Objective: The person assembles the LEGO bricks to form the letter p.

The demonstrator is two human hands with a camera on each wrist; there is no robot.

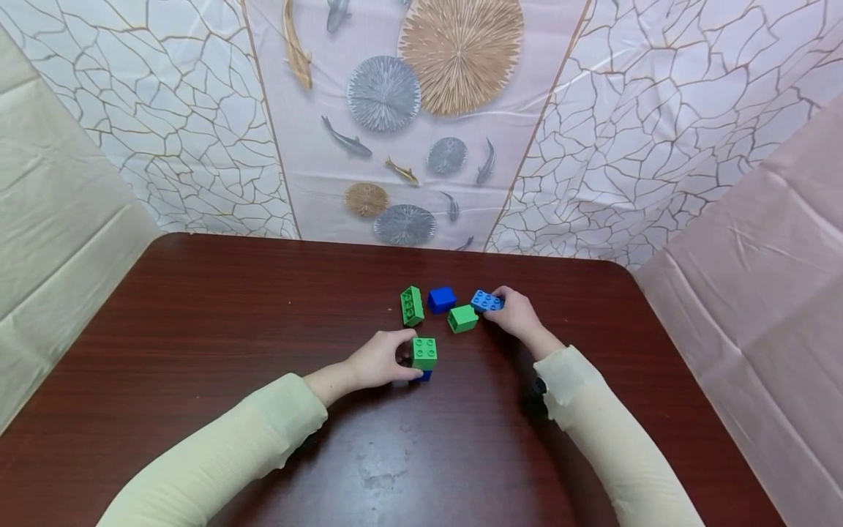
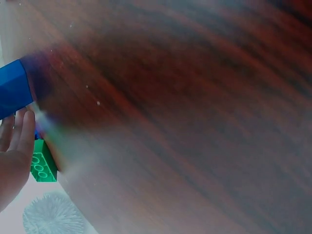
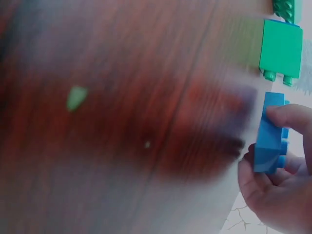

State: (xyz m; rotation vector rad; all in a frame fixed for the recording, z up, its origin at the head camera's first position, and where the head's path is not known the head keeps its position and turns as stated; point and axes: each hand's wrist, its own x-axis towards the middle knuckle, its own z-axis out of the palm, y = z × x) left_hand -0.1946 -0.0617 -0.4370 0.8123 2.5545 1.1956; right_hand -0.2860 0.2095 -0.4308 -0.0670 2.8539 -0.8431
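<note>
My left hand (image 1: pixel 380 360) has its thumb and fingers around a small stack, a green toy building brick (image 1: pixel 424 352) on top of a dark blue brick (image 1: pixel 426 375). The lower blue brick (image 2: pixel 14 89) shows at the left edge of the left wrist view, beside the fingers (image 2: pixel 22 130). Farther right, my right hand (image 1: pixel 516 315) pinches a lighter blue brick (image 1: pixel 486 301) with its studs facing up. In the right wrist view, the thumb presses one long side of this blue brick (image 3: pixel 269 139), and the other fingers curl behind it.
Between the hands, a green brick (image 1: pixel 462 319) and a dark blue brick (image 1: pixel 442 299) lie on the brown table (image 1: pixel 276 315). Just behind the stack, another green brick (image 1: pixel 412 307) rests tipped on its side. Patterned cloth (image 1: pixel 408 146) hangs along the table's far edge.
</note>
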